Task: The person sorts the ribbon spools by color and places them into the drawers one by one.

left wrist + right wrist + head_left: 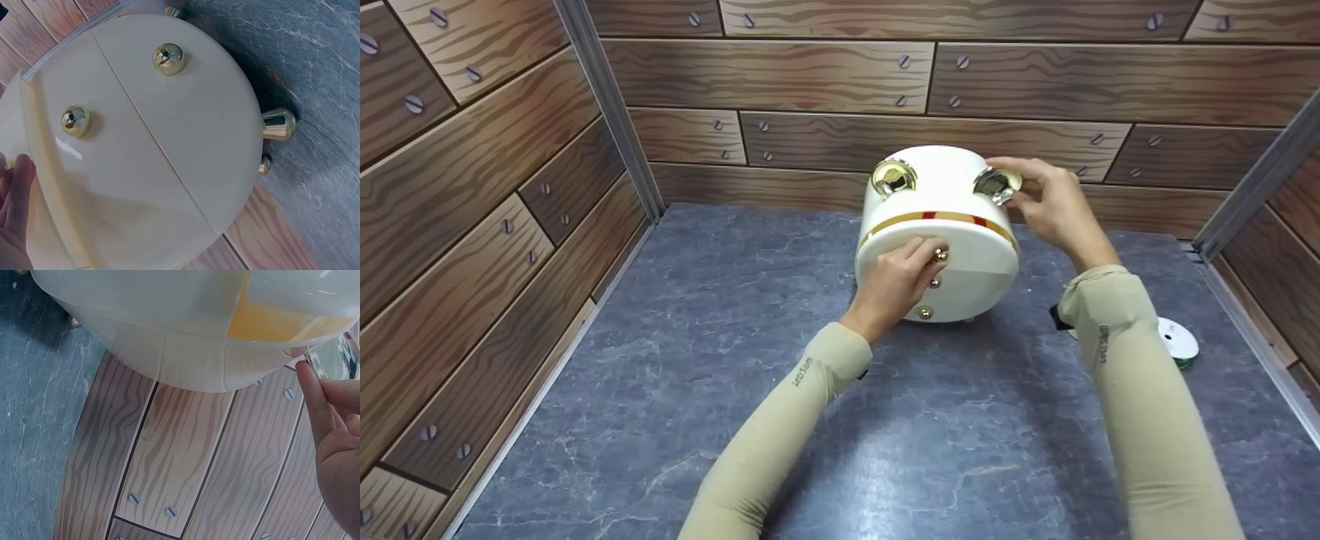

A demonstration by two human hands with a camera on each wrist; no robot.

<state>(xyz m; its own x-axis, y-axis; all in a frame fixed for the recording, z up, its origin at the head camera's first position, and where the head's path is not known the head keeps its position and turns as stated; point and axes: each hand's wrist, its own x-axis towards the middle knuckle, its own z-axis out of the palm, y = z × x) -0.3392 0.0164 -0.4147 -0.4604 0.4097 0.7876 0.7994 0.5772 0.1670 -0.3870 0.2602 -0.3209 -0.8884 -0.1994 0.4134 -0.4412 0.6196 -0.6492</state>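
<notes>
A white round box (941, 180) with a gold and red band stands on short gold feet, its flat front toward me. My left hand (896, 281) pinches the top gold knob (940, 255) on that front. In the left wrist view the upper front panel (53, 185) stands out as a step from the panels below, which carry two more gold knobs (169, 59). My right hand (1054, 202) holds the right-hand shiny gold disc (996, 184) on top of the box between thumb and fingers. A matching gold disc (894, 178) sits at the top left.
A white disc-shaped spool (1179, 339) with a green edge lies at the right, partly behind my right sleeve. Wood-patterned walls (810, 75) enclose the back and both sides of the grey marbled table (697, 337). The box stands close to the back wall.
</notes>
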